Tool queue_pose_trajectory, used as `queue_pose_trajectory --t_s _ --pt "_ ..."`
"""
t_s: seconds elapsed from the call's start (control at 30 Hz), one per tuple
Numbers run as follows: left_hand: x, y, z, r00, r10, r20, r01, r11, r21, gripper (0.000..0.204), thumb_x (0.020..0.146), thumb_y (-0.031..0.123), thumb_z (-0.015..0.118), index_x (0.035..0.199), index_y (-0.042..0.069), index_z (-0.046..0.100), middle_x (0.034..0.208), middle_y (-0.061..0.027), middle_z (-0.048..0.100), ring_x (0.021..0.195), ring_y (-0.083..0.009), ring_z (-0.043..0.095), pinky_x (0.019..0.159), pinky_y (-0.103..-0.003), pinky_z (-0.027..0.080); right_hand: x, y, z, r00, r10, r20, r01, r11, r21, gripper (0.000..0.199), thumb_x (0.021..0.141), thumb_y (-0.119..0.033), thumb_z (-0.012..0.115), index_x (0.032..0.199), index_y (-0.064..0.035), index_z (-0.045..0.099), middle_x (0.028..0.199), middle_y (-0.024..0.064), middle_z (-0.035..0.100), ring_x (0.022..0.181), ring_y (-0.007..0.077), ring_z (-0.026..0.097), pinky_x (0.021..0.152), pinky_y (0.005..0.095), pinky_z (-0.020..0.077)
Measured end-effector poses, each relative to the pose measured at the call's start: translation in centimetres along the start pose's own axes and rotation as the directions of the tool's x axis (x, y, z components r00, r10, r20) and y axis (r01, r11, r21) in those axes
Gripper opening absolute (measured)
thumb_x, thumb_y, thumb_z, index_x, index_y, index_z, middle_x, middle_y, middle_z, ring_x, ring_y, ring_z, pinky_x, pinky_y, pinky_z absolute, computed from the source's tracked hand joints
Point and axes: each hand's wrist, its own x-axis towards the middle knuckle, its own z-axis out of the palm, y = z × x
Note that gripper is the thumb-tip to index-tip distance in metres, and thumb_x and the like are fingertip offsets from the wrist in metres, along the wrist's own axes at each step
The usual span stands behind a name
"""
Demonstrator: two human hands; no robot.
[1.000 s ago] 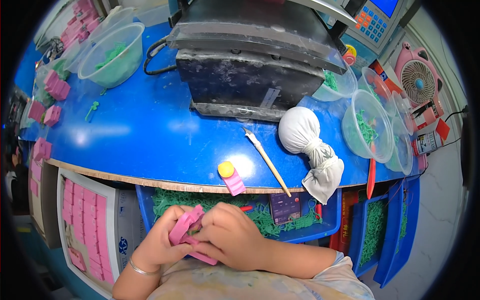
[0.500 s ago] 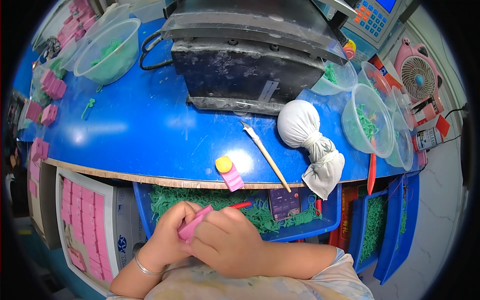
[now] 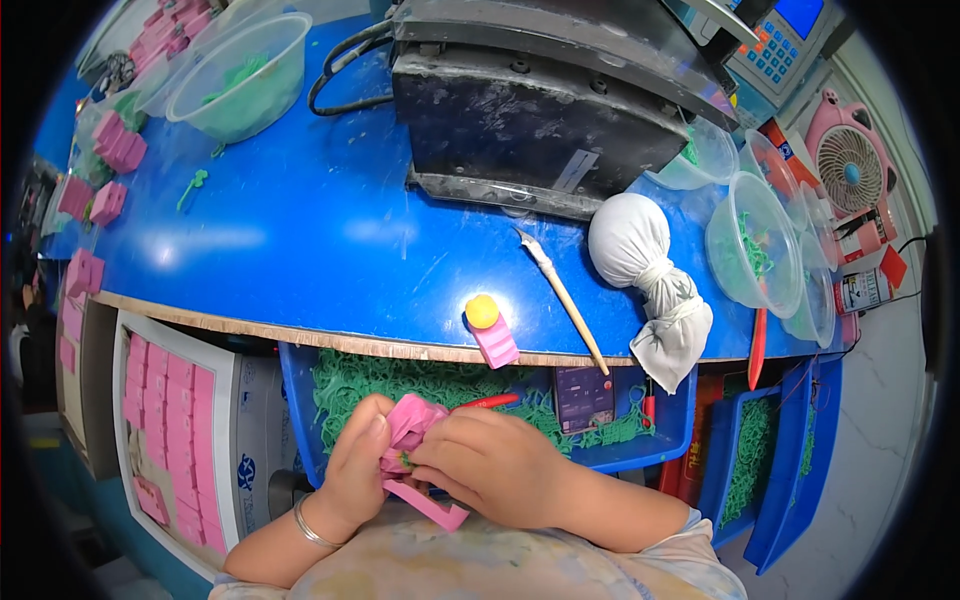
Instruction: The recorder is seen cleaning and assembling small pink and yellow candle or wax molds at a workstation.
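A pink rubber mould [image 3: 412,415] is spread apart between my hands, low over the blue tray's front side. My left hand [image 3: 350,470], with a bangle on its wrist, grips the mould's left side. The fingers of my right hand [image 3: 500,460] are closed on its right side and hide part of it. A small green piece [image 3: 405,459] shows in the opened mould, and a pink flap hangs below. Close by, on the table edge, lies another pink block [image 3: 499,348] with a yellow round lump [image 3: 482,312] on its end.
A craft knife [image 3: 565,300] and a tied white cloth bag [image 3: 628,240] lie on the blue table before a dark machine [image 3: 540,130]. The blue tray [image 3: 635,458] holds green wax-like strands, a phone [image 3: 583,405] and a red-handled tool [image 3: 487,402]. Plastic bowls [image 3: 755,245] stand right.
The pink mould was closed up in my hands; now it is pulled open, with a flap hanging down and green showing inside. The whole view has shifted slightly.
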Motion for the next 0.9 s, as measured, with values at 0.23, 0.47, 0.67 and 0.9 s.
queue_pose_trajectory --t_s 0.23,0.47,0.67,0.9 --pt "0.0 -1.1 -0.5 0.997 -0.043 0.070 0.043 0.999 -0.002 0.027 0.096 0.029 0.029 0.092 0.004 0.038 0.074 -0.0098 0.052 0.056 -0.0134 0.053 0.051 -0.026 0.047 -0.4 -0.1 0.2 0.993 0.078 0.093 -0.073 0.996 -0.047 0.024 0.068 -0.008 0.061 0.091 -0.0044 0.056 0.086 0.0084 0.055 0.079 0.0264 0.056 0.068 0.0350 0.0466" --pt "-0.2 -0.8 -0.1 0.998 -0.049 0.033 0.052 0.996 -0.067 0.032 0.096 0.035 0.029 0.094 0.004 0.037 0.078 -0.0121 0.055 0.056 -0.0137 0.053 0.053 -0.026 0.048 -0.4 0.1 0.3 0.997 0.074 0.007 -0.074 0.997 -0.011 0.028 0.064 -0.004 0.063 0.092 -0.0065 0.061 0.083 0.0059 0.059 0.072 0.0236 0.058 0.061 0.0328 0.0477" --pt "-0.6 -0.9 0.1 1.000 0.005 -0.020 -0.007 0.998 -0.069 0.040 0.096 0.041 0.029 0.096 0.003 0.043 0.095 -0.0124 0.054 0.082 -0.0166 0.054 0.075 -0.032 0.046 -0.6 -0.6 0.3 0.994 0.054 -0.099 -0.058 0.997 -0.040 0.030 0.062 -0.002 0.064 0.092 -0.0059 0.062 0.084 0.0061 0.061 0.068 0.0242 0.057 0.058 0.0331 0.0470" --pt "-0.4 -0.8 0.3 0.999 -0.035 -0.017 0.032 0.984 -0.176 0.044 0.095 0.046 0.028 0.098 0.003 0.038 0.085 -0.0140 0.055 0.058 -0.0144 0.054 0.054 -0.027 0.049 -0.7 -0.5 0.6 0.985 0.091 -0.148 -0.081 0.994 0.072 0.026 0.066 -0.002 0.066 0.092 -0.0044 0.062 0.084 0.0089 0.062 0.070 0.0258 0.060 0.060 0.0334 0.0480"
